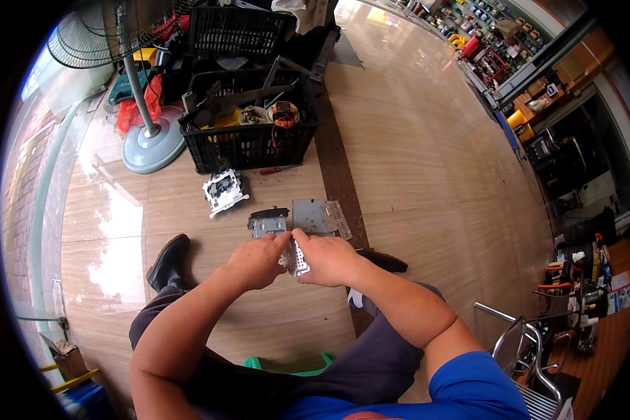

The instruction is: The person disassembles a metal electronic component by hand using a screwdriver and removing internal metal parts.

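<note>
Bracket of silver, perforated sheet metal [299,264] between bare left hand [259,262] and bare right hand [327,260].
It sits in the gap just below the nearly meeting index fingertips; the right hand is clamped on its right side; the left touches its left side, thumb hidden, so I cannot tell whether it pinches; just beyond lie a boxy grey metal unit with a black edge [269,225] and a flat grey metal plate [309,217].

glossy beige tile floor [427,154] | dark strip [334,157] | bright glare [113,262] at left | metal chair [539,402] | stocked shelves [497,28]
</note>
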A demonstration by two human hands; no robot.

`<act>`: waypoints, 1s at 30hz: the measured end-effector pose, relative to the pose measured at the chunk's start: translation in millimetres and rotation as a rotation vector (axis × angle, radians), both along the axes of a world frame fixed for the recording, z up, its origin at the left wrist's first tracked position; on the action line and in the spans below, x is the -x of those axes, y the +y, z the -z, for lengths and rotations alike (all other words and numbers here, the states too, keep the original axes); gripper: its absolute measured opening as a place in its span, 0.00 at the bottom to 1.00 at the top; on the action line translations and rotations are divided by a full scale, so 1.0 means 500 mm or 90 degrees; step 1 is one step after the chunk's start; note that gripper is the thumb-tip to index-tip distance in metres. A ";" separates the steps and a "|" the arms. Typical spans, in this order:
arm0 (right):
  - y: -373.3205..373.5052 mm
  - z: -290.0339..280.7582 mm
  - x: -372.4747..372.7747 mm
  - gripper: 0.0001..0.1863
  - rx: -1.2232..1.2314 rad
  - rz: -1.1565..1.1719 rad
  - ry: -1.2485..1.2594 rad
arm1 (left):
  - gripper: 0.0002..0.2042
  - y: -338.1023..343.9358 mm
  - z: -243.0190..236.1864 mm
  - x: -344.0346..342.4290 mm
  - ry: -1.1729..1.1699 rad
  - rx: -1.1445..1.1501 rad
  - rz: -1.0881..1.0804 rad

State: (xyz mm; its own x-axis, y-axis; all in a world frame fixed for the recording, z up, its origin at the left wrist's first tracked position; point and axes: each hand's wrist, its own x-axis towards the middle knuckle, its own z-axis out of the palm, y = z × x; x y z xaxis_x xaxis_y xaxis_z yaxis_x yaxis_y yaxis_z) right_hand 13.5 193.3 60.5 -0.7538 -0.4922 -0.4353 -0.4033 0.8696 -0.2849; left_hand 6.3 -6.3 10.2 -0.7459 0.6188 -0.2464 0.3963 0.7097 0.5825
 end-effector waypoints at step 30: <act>0.001 0.001 0.000 0.45 0.005 0.012 -0.001 | 0.37 0.006 -0.008 -0.001 -0.004 0.044 0.005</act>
